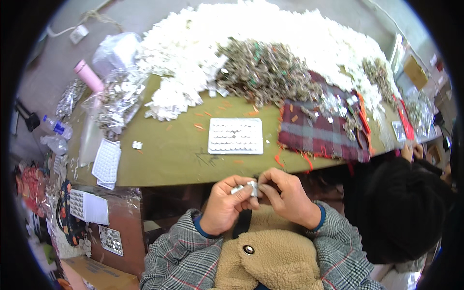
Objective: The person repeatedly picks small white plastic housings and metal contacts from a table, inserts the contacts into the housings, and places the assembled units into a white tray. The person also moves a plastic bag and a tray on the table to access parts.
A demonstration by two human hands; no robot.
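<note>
Both hands meet in front of my chest, just off the table's near edge. My left hand point(225, 205) is closed, pinching a small white-and-silver piece point(253, 187) between thumb and fingers. The fingers of my right hand point(291, 197) are pinched at the right side of the same piece. Its exact kind is too small to make out. Beyond them on the table lies a white plastic tray point(235, 151) with rows of small hollows, some showing dark bits.
A large heap of white pieces point(183, 43) and a pile of small metal parts point(266, 67) cover the table's far side. Right of the tray lies a plaid cloth point(314, 130) with pliers point(356, 133). More trays point(106, 162) sit left. A person in black point(401, 212) is close at right.
</note>
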